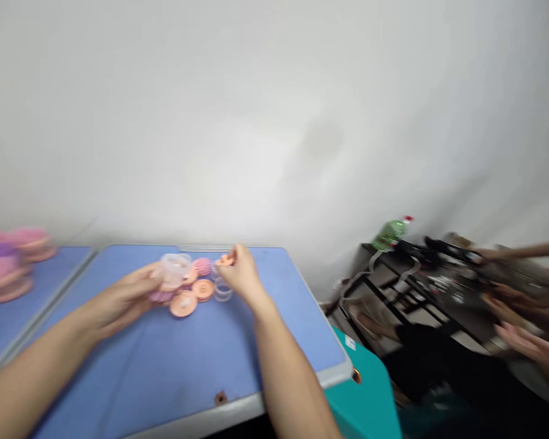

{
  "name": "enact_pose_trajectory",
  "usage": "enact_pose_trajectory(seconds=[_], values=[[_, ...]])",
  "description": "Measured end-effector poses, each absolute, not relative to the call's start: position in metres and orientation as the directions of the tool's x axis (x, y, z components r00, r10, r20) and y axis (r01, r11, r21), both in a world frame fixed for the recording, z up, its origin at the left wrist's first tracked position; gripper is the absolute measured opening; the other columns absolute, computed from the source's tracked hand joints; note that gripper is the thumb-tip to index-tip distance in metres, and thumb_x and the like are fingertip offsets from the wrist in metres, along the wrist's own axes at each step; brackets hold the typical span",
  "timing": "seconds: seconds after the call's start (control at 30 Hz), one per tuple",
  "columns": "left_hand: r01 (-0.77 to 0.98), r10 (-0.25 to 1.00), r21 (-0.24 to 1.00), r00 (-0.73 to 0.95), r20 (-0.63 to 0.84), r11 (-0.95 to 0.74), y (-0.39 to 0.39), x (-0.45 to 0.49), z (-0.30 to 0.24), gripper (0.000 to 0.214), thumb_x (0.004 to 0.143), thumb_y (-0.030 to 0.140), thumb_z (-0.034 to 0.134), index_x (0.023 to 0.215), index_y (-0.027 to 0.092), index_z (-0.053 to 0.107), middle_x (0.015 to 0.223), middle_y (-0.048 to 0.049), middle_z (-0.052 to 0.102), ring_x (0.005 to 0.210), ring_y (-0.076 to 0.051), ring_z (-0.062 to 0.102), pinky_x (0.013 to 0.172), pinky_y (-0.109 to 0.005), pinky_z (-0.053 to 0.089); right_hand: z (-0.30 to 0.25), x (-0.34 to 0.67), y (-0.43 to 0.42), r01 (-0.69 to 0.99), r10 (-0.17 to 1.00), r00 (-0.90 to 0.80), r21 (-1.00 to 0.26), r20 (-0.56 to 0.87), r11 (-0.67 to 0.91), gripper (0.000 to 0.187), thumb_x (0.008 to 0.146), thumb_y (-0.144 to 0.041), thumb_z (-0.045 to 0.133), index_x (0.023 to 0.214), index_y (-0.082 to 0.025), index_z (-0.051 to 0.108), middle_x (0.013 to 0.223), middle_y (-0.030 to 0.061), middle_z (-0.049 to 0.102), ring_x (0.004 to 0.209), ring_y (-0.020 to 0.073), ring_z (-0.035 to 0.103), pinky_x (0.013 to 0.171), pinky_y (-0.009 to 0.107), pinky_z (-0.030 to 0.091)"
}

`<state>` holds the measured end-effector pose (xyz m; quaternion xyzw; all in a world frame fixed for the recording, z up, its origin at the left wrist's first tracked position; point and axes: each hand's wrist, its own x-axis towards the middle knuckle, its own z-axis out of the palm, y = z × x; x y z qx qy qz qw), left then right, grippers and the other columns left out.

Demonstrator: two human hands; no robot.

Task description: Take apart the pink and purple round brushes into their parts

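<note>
Head view: clear plastic container.

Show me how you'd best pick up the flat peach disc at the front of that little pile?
By its rim, probably, coming from the near side. The peach disc lies flat on the blue table, so its edge is the easiest part to pinch, and the other pieces sit behind it, on the far side.

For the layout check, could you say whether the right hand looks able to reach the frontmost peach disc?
Probably yes, but not directly: the right hand is near the frontmost peach disc, yet holds a small peach piece, and a clear ring and second peach disc lie between.
</note>
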<state>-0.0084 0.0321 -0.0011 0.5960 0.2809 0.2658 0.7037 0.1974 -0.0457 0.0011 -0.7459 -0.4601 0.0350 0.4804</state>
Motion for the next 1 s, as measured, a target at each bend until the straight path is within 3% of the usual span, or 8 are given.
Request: enact_pose_trajectory(seconds=[0.07,0.13,0.3,0.53,0.63,0.83,0.9,1.0], values=[[-0.089,0.564,0.976,0.825,-0.040,0.200,0.035,-0.018,-0.002,0.054,0.071,0.052,0.078,0.111,0.016,0.067,0.099,-0.0043,0.072,0.093,-0.022,0.063,0.081,-0.031,0.047,-0.004,0.205,-0.044,0.660,0.754,0.534,-0.746,0.382,-0.089,0.026,0.060,-0.015,0.059,0.060,-0.025,0.036,0.065,-0.0047,0.047,0.069,0.0157,0.048,0.067,0.027,0.039],[-0.124,0.523,0.968,0.852,-0.010,0.220,0.035,-0.018,-0.001,0.061,0.069,0.051,0.080,0.117,0.017,0.064,0.104,-0.0078,0.070,0.094,-0.023,0.063,0.079,-0.030,0.048,-0.010,0.212,-0.044,0.668,0.768,0.518,-0.739,0.376,-0.088,0.027,0.060,-0.017,0.060,0.058,-0.025,0.035,0.063,-0.0047,0.044,0.067,0.0158,0.045,0.065,0.027,0.035],[-0.132,0.486,0.977,0.873,0.034,0.169,0.029,-0.011,0.003,0.057,0.070,0.041,0.082,0.119,0.019,0.061,0.097,-0.0066,0.066,0.079,-0.017,0.059,0.065,-0.024,0.043,-0.021,0.213,-0.042,0.681,0.818,0.467,-0.727,0.335,-0.091,0.025,0.063,-0.021,0.062,0.056,-0.024,0.038,0.066,-0.0021,0.052,0.067,0.0161,0.048,0.063,0.027,0.034],[-0.162,0.511,0.970,0.858,0.048,0.180,0.029,-0.011,-0.004,0.054,0.067,0.045,0.085,0.104,0.017,0.056,0.095,-0.0049,0.063,0.081,-0.015,0.059,0.069,-0.024,0.043,-0.025,0.207,-0.039,0.674,0.869,0.382,-0.738,0.314,-0.029,0.015,0.061,-0.022,0.067,0.063,-0.022,0.051,0.075,0.0012,0.062,0.074,0.0185,0.054,0.068,0.029,0.037],[-0.160,0.531,0.977,0.845,0.062,0.140,0.029,-0.010,-0.006,0.058,0.064,0.048,0.086,0.103,0.017,0.055,0.097,-0.0051,0.063,0.086,-0.017,0.060,0.072,-0.025,0.045,-0.017,0.205,-0.044,0.660,0.849,0.389,-0.751,0.358,0.014,0.017,0.070,-0.033,0.064,0.065,-0.022,0.052,0.075,0.0024,0.061,0.077,0.0198,0.054,0.072,0.031,0.039],[-0.075,0.652,0.975,0.732,0.198,-0.211,0.025,-0.004,-0.010,0.053,0.064,0.043,0.084,0.103,0.018,0.058,0.101,-0.0055,0.064,0.095,-0.022,0.060,0.084,-0.033,0.048,-0.001,0.175,-0.062,0.556,0.915,0.180,-0.804,0.362,0.209,0.040,0.092,-0.058,0.040,0.085,-0.022,0.056,0.071,-0.0016,0.058,0.066,0.0163,0.054,0.062,0.028,0.040],[0.006,0.670,0.917,0.685,0.286,-0.398,0.023,-0.002,-0.013,0.052,0.064,0.040,0.083,0.105,0.019,0.060,0.103,-0.0062,0.065,0.096,-0.024,0.061,0.086,-0.036,0.047,-0.003,0.163,-0.064,0.555,0.928,0.140,-0.803,0.346,0.216,0.041,0.092,-0.059,0.040,0.089,-0.023,0.058,0.070,-0.0021,0.058,0.064,0.0166,0.053,0.062,0.028,0.039],[0.074,0.608,0.774,0.667,0.430,-0.629,0.020,-0.001,-0.016,0.049,0.069,0.042,0.079,0.111,0.022,0.062,0.113,-0.0088,0.067,0.106,-0.028,0.059,0.095,-0.040,0.044,-0.010,0.152,-0.061,0.551,0.912,0.236,-0.819,0.337,0.160,0.042,0.093,-0.060,0.039,0.081,-0.024,0.056,0.066,-0.0017,0.056,0.063,0.0176,0.052,0.061,0.029,0.039]])
